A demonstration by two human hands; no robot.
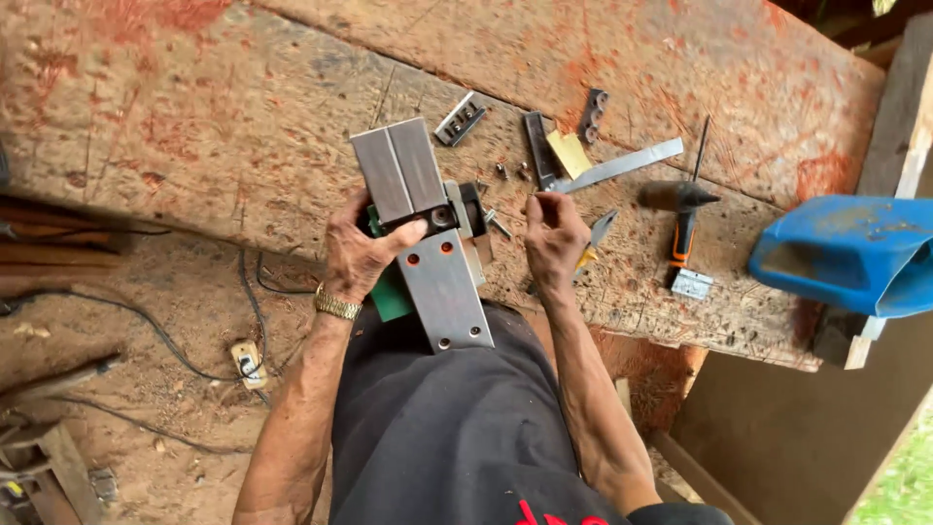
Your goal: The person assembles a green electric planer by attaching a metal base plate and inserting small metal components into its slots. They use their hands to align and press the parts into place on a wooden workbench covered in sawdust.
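Observation:
An upturned electric hand planer (pixel 428 233), with a grey metal sole and a green body, rests on the edge of a worn wooden workbench (pixel 243 107). My left hand (pixel 362 255) grips its side, thumb across the black drum area. My right hand (pixel 552 233) hovers just right of the planer with fingers pinched together; something small may be between them, too small to tell. A yellow-handled tool (pixel 595 238) lies partly under that hand. Loose screws (pixel 510 171) lie beyond the planer.
On the bench lie a slotted metal clamp plate (pixel 460 119), a long flat blade (pixel 622 163), a dark bar (pixel 537 148), a yellow piece (pixel 569 153), a black holed plate (pixel 593 114) and an orange-handled hammer (pixel 683 219). A blue plastic container (pixel 846 251) sits at right. Cables and a socket (pixel 248 362) lie on the dirt floor.

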